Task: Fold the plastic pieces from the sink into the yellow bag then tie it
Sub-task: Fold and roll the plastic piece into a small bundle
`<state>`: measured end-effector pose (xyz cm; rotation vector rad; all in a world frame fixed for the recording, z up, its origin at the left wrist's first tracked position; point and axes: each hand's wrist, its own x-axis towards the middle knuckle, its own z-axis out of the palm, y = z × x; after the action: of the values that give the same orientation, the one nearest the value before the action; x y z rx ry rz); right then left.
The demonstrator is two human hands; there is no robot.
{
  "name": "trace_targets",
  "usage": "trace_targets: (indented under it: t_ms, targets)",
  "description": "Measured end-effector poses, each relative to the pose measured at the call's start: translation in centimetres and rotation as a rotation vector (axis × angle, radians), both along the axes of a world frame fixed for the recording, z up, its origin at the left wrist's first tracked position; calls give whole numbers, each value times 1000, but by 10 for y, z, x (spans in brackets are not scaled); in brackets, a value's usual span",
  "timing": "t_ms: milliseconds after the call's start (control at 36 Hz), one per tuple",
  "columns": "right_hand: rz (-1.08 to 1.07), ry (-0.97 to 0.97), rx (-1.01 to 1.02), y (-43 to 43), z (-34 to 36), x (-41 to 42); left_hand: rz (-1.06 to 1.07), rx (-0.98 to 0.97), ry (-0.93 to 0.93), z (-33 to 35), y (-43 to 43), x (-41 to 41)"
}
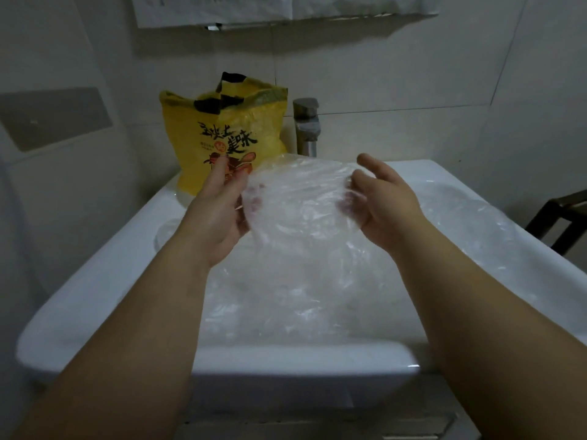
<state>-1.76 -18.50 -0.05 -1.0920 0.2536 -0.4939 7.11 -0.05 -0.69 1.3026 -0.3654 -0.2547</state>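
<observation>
Left hand (pixel 219 214) and right hand (pixel 387 204) grip clear plastic (pixel 298 198) veiling their fingers.

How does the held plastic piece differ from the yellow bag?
The plastic piece is clear and unprinted; the yellow bag is opaque with black lettering. Left hand and right hand hold the plastic piece above the sink; the yellow bag stands on its rim. Both look crinkled.

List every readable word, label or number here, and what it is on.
"美味", large black characters on the yellow bag; the line above looks like "舌尖上", less certain.
Small print below those characters: too small to read.
Paper sheets on the wall: blurred, unreadable.
Clear plastic sheet: no print visible.
</observation>
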Motion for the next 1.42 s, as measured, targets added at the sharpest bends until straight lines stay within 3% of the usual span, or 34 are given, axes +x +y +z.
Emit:
trace_targets:
  t_ms: [111, 222, 361, 500, 556, 639, 694, 833, 972, 1028, 1111, 1222, 1417]
  targets:
    - [123, -14, 17, -8, 6, -4, -68, 113, -15, -1, 1, -5]
    - [176, -4, -42, -7, 6, -4, -51, 69, -8, -1, 3, 0]
    - [193, 86, -195, -8, 4, -5, -60, 167, -73, -2, 13, 7]
    - [149, 351, -934, -14, -6, -7, 48, 618, -360, -12, 17, 10]
    - [139, 377, -1014, -14, -6, -5, 100, 716, -421, -14, 16, 9]
    - [77, 388, -1061, -18, -8, -2, 190, 710, -436, -14, 15, 8]
    - [38, 370, -1039, -18, -8, -1, 224, 668, -417, -14, 15, 10]
    - [-30, 244, -719, -19, -5, 2, 161, 445, -225, -6, 16, 13]
    - [115, 45, -268, -14, 2, 3, -15, 35, 28, 2, 13, 16]
    - [143, -49, -170, -11, 4, 2, -15, -33, 60, 2, 8, 13]
    - [115, -87, -158, -8, 4, 2, 68, 76, -41, -2, -1, 7]
    - [-30, 3, -249, -4, 0, 4, 230, 218, -88, -6, -8, 2]
    - [-189, 43, -284, -3, -1, 9, -218, 106, 308, 3, 1, -2]
